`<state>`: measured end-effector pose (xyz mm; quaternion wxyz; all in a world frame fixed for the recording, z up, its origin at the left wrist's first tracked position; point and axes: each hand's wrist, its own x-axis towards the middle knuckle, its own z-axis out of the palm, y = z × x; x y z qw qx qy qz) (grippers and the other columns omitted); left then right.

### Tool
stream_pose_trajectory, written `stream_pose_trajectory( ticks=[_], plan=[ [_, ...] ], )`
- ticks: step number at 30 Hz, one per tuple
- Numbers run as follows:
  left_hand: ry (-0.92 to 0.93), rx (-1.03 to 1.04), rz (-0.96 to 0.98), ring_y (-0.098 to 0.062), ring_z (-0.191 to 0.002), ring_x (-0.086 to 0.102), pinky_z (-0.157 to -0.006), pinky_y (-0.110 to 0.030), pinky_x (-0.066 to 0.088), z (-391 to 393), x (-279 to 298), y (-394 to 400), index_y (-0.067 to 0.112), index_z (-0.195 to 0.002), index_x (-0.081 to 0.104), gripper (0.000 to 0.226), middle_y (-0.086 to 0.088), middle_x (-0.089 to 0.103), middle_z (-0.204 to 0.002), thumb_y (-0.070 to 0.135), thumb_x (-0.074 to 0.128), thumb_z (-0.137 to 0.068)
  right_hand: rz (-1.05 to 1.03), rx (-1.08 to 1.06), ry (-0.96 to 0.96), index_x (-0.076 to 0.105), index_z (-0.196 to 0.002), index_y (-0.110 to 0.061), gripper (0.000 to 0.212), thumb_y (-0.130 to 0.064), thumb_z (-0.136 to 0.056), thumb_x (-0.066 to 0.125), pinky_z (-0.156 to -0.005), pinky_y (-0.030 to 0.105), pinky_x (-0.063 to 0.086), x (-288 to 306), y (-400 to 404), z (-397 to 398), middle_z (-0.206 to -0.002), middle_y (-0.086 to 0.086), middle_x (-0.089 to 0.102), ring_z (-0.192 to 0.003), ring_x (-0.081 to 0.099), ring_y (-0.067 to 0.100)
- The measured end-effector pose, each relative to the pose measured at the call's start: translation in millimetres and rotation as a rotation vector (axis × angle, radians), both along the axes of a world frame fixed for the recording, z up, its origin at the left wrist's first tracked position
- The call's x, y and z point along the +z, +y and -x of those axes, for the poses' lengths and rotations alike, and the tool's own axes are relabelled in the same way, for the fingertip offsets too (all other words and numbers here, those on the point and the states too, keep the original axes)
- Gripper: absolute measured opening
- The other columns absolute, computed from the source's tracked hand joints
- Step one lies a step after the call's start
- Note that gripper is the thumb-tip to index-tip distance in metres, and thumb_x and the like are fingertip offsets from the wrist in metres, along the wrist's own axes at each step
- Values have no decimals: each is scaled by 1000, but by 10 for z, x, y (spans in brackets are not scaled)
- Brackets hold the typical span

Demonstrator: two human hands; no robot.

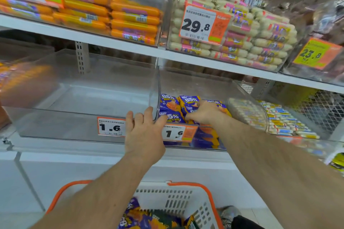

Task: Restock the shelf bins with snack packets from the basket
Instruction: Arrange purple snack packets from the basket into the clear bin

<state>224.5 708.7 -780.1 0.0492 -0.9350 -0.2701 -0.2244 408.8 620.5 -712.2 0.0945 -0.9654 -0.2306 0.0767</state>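
Note:
Purple and orange snack packets lie in the middle clear shelf bin. My right hand reaches into this bin and lies on top of the packets, fingers curled over them. My left hand rests on the front rims where this bin meets the empty clear bin to its left, fingers over the edge and thumb toward the packets. A white basket with orange handles sits below, holding more purple and orange packets.
Price tags reading 1.6 hang on both bin fronts. The upper shelf holds orange sausage packs and pale sausage packs. A bin of white and blue sticks stands at the right. A white shelf base runs below.

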Motion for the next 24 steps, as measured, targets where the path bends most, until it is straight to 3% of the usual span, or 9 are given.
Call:
stream_pose_trajectory(
  ticks=[2,6,11,19,24],
  plan=[
    [0,3,-5,-38,-117,46,-112,-55,5,-2,-6,-4,32,-131,51,70,-14,44,-144,27,71,-64,70,7,40,59,-115,-14,54,-46,-74,72,-74,29,45,-18,-8,-11,-118,6,59,-108,55,25],
    [2,0,-8,-36,-123,39,-113,-54,-1,21,33,-19,34,-137,41,69,-11,33,-150,28,64,-72,201,26,102,61,-93,-18,45,-55,-70,73,-67,28,49,-105,32,-75,-95,3,64,-85,61,19],
    [-5,-22,3,-34,-129,32,-115,-53,-3,31,43,-17,35,-139,30,66,-9,23,-153,28,58,-80,295,76,112,58,-79,-17,45,-60,-78,70,-65,30,45,-175,82,-135,-83,2,60,-79,59,19],
    [-23,-43,3,-34,-130,32,-117,-54,0,22,24,-10,33,-137,32,65,-10,26,-151,30,61,-79,227,58,169,59,-79,-18,40,-56,-92,57,-69,31,41,-200,61,-96,-81,-1,60,-73,54,13],
    [7,-29,2,-34,-131,31,-117,-54,0,31,30,-17,33,-139,31,66,-10,25,-151,30,60,-80,196,2,103,58,-82,-17,32,-47,-91,54,-56,29,38,-174,65,-55,-82,3,59,-72,54,15]
  ],
)
